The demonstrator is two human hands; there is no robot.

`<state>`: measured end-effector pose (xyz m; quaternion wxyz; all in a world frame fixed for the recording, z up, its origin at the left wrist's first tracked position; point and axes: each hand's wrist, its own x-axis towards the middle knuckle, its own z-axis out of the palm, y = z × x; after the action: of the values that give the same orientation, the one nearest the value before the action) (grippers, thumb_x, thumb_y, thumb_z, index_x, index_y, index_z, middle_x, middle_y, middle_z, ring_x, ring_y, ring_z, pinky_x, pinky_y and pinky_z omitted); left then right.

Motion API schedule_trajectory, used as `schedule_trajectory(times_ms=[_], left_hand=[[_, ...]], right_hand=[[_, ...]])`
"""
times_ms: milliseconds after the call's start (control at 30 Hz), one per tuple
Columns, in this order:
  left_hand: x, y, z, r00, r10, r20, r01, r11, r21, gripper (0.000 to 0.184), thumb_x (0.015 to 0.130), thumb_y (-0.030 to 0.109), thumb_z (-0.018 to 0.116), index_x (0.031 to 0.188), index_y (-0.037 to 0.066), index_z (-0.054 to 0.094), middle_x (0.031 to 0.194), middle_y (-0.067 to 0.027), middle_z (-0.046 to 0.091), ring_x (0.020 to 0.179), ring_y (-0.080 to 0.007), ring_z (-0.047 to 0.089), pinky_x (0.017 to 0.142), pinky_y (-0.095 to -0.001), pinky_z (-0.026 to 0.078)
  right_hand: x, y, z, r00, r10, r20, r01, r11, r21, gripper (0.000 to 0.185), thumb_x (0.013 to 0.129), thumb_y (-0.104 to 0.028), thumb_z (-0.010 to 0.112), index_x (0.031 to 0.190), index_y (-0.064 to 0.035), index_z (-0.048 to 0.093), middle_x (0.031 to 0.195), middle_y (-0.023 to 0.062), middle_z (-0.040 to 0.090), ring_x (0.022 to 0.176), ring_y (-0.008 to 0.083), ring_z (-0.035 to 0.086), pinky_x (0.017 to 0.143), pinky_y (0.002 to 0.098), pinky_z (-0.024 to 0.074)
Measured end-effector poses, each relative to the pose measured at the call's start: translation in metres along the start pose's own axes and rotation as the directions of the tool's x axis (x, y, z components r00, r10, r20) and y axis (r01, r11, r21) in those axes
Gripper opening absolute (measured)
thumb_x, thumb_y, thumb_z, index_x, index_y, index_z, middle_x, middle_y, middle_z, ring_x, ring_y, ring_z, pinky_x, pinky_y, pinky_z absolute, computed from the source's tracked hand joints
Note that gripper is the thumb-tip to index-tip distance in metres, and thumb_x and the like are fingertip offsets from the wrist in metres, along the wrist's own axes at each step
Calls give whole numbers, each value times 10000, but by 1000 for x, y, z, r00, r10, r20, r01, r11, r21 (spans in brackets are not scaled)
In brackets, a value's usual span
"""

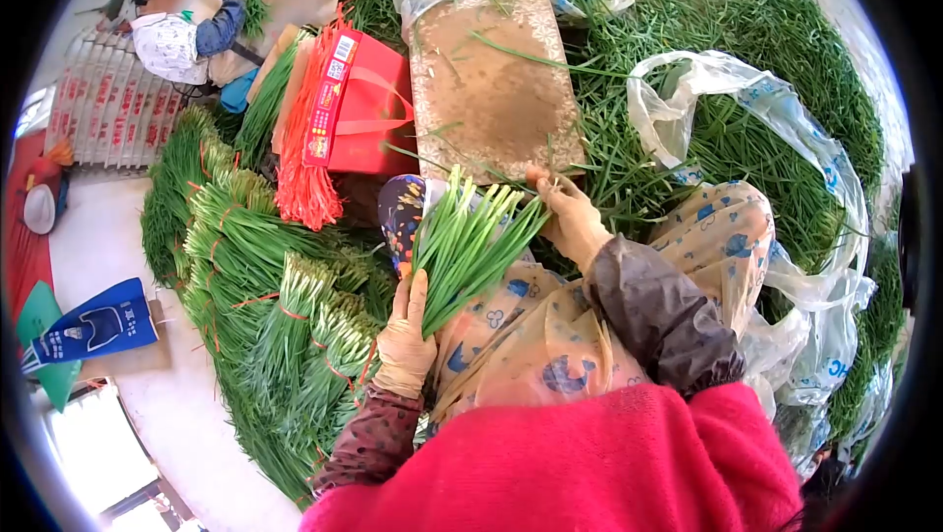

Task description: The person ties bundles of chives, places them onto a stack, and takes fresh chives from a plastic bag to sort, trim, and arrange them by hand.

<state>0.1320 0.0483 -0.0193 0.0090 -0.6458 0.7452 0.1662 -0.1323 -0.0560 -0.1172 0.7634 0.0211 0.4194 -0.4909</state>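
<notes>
My gloved left hand (406,340) is closed around the lower left part of a loose bunch of green stalks (470,242), its fingers pointing up. My gloved right hand (573,218) is at the upper right side of the bunch, thumb and fingers pressed together; what they pinch is too small to name. The pale cut ends of the stalks fan upward between the hands, over my lap. Just beyond them lies a worn, dirty board (496,85). Left of the board stands a red bag (368,105) with red ties (306,178) hanging beside it.
Tied green bundles (255,247) are heaped at the left. Loose stalks (796,31) spread at the right, with clear plastic (825,168) over them. Another person (177,31) sits at the upper left, holding stalks. A blue box (98,326) lies at the far left.
</notes>
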Motion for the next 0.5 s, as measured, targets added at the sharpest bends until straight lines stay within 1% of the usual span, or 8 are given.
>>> schedule_trajectory(times_ms=[133, 167, 200, 300, 400, 433, 467, 500], left_hand=[[0, 16, -25, 990, 22, 140, -14, 999, -52, 959, 694, 107, 696, 1514, 208, 208, 1514, -177, 256, 960, -389, 614, 654, -406, 538], [-1, 20, -33, 973, 18, 229, -5, 998, -57, 1014, 662, 105, 727, 1518, 197, 191, 1534, -199, 176, 1048, -428, 564, 743, -423, 534], [-1, 23, -39, 974, 14, 228, -1, 998, -56, 1014, 662, 105, 727, 1518, 197, 191, 1534, -199, 176, 1048, -428, 564, 743, -423, 534], [0, 27, -45, 946, 172, 273, -168, 985, -41, 1034, 648, 91, 746, 1515, 159, 186, 1515, -258, 167, 1066, -473, 536, 855, -454, 497], [2, 41, -51, 908, 239, 344, -211, 970, -117, 1026, 650, 99, 747, 1512, 146, 192, 1501, -283, 169, 1045, -469, 541, 866, -459, 490], [1, 43, -47, 903, 292, 314, -273, 956, -103, 1009, 655, 105, 742, 1507, 137, 202, 1494, -304, 159, 1028, -475, 544, 868, -465, 487], [2, 45, -48, 904, 292, 312, -275, 956, -98, 1009, 655, 105, 742, 1507, 137, 202, 1494, -304, 159, 1028, -475, 544, 868, -465, 487], [2, 49, -49, 877, 293, 381, -280, 956, -91, 1006, 657, 114, 744, 1506, 144, 206, 1493, -312, 149, 1027, -478, 542, 871, -469, 485]], right_hand=[[12, 7, 4, 996, 73, -42, -79, 982, -169, 242, 977, -225, 551, 1121, -43, 618, 1055, 46, 612, 863, 167, 578, 732, 329, 498], [12, 10, 8, 998, 61, 4, -59, 970, -238, 341, 1008, -323, 470, 1158, -46, 602, 1034, 70, 612, 836, 178, 574, 741, 336, 507], [11, 12, 11, 998, 64, 7, -61, 969, -239, 341, 1008, -323, 470, 1158, -46, 602, 1034, 70, 612, 836, 178, 574, 741, 336, 507], [20, 20, 23, 972, 163, 168, -162, 987, -24, 519, 1010, -475, 352, 1229, -49, 551, 1054, 105, 611, 884, 223, 598, 823, 380, 528], [29, 18, 50, 970, 161, 179, -194, 964, 184, 601, 999, -520, 319, 1262, -21, 527, 1031, 71, 611, 881, 209, 598, 811, 353, 527], [31, 16, 53, 946, 117, 302, -155, 982, 104, 615, 979, -547, 354, 1277, -34, 516, 1029, 88, 625, 885, 217, 607, 808, 371, 529], [32, 13, 53, 945, 115, 306, -153, 982, 106, 615, 979, -547, 354, 1277, -34, 516, 1029, 88, 625, 885, 217, 607, 808, 371, 529], [33, 10, 52, 870, 135, 475, -212, 971, 113, 625, 963, -567, 376, 1269, -44, 528, 1014, 92, 633, 875, 219, 610, 796, 375, 527]])
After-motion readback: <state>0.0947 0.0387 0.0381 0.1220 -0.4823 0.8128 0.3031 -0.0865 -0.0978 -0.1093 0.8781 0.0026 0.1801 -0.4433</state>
